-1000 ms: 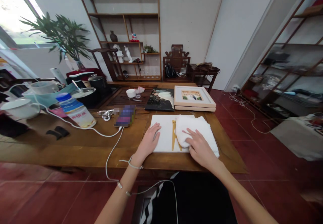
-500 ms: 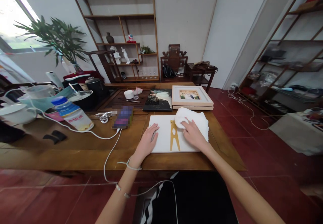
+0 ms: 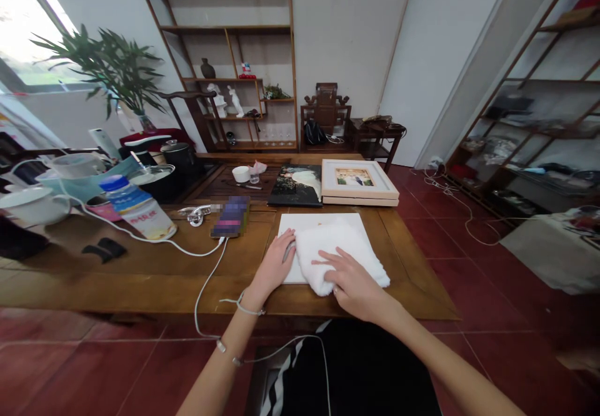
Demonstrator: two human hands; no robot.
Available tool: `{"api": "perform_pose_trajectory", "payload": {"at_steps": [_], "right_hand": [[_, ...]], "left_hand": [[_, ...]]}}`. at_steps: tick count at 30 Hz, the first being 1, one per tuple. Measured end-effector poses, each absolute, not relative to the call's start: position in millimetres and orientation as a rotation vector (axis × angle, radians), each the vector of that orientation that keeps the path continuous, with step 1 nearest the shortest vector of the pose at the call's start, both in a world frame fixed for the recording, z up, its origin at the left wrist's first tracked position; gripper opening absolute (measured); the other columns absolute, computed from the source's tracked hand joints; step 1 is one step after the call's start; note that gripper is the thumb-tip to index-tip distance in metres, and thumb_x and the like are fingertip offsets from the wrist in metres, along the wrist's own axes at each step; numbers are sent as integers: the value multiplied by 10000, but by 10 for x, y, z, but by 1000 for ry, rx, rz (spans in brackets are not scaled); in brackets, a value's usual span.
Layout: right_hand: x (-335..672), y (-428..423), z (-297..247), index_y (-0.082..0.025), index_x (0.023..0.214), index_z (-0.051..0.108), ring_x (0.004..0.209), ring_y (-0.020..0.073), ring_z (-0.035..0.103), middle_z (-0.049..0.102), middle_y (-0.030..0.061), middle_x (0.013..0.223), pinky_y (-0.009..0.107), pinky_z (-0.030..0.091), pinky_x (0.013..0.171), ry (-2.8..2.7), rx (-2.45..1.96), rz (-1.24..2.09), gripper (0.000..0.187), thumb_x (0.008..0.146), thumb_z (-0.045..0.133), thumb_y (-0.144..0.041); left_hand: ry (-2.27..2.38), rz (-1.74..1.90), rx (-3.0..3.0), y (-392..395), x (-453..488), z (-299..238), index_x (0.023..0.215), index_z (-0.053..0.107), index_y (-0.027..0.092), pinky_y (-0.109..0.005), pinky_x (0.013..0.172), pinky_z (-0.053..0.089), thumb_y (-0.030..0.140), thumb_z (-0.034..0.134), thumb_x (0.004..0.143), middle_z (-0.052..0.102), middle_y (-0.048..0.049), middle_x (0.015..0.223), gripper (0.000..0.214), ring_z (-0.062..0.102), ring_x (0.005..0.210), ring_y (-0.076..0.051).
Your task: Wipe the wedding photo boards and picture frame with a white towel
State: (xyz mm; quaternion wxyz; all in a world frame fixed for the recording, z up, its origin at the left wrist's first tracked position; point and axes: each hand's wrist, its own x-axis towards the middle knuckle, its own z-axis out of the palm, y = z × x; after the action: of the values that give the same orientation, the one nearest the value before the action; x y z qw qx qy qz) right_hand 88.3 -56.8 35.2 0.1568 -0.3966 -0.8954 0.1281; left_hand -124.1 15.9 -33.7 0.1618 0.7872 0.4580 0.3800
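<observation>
A white board [image 3: 290, 272], perhaps a canvas or panel, lies flat near the front edge of the wooden table. My left hand [image 3: 275, 260] rests on its left edge, fingers stretched and holding nothing. Over most of the board is spread a fluffy white towel [image 3: 314, 244]. On the towel presses my right hand [image 3: 354, 282], fingers apart on top and thumb at the near edge, keeping hold of the cloth. The golden figure on the board is hidden under the towel, except for a speck above it.
Behind the board lie a dark photo panel [image 3: 295, 185] and a framed picture [image 3: 359, 182]. To the left are a phone [image 3: 230, 216] on a white cable, a blue-capped bottle [image 3: 138, 210], dark curved pieces [image 3: 104, 250] and pots. A white bowl [image 3: 240, 173] stands further back.
My right hand has drawn the towel left and toward me across the board, covering the golden figure. My left hand has stayed on the left edge.
</observation>
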Motion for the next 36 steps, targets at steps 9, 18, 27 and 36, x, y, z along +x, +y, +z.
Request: {"api": "perform_pose_trajectory", "payload": {"at_steps": [9, 18, 27, 36], "right_hand": [[1146, -263, 329, -208, 834, 602, 1279, 141, 344, 502, 39, 1306, 404, 229, 1088, -2463, -1247, 372, 376, 651, 357, 11], [823, 121, 179, -156, 988, 602, 1310, 246, 279, 461, 102, 1337, 502, 182, 1061, -2361, -1462, 71, 390, 691, 393, -14], [793, -688, 346, -199, 814, 621, 1304, 207, 301, 527, 28, 1283, 483, 170, 1089, -2595, -1120, 322, 366, 630, 391, 19], [1281, -166, 173, -170, 859, 613, 1288, 196, 333, 499, 106, 1301, 456, 226, 1070, -2324, -1465, 128, 355, 666, 366, -3]], "left_hand": [[1316, 1077, 2249, 158, -1239, -333, 1147, 534, 181, -478, 1069, 276, 206, 401, 866, 512, -116, 1295, 312, 408, 1260, -218], [1314, 1084, 2223, 157, -1235, -323, 1151, 535, 171, -480, 1069, 270, 212, 410, 865, 525, -120, 1280, 315, 416, 1255, -223], [1330, 1080, 2236, 171, -1225, -329, 1181, 520, 143, -448, 1071, 289, 173, 360, 870, 506, -137, 1297, 350, 420, 1251, -223], [1317, 1089, 2210, 161, -1224, -340, 1155, 540, 146, -479, 1068, 272, 194, 385, 868, 524, -133, 1278, 329, 414, 1254, -229]]}}
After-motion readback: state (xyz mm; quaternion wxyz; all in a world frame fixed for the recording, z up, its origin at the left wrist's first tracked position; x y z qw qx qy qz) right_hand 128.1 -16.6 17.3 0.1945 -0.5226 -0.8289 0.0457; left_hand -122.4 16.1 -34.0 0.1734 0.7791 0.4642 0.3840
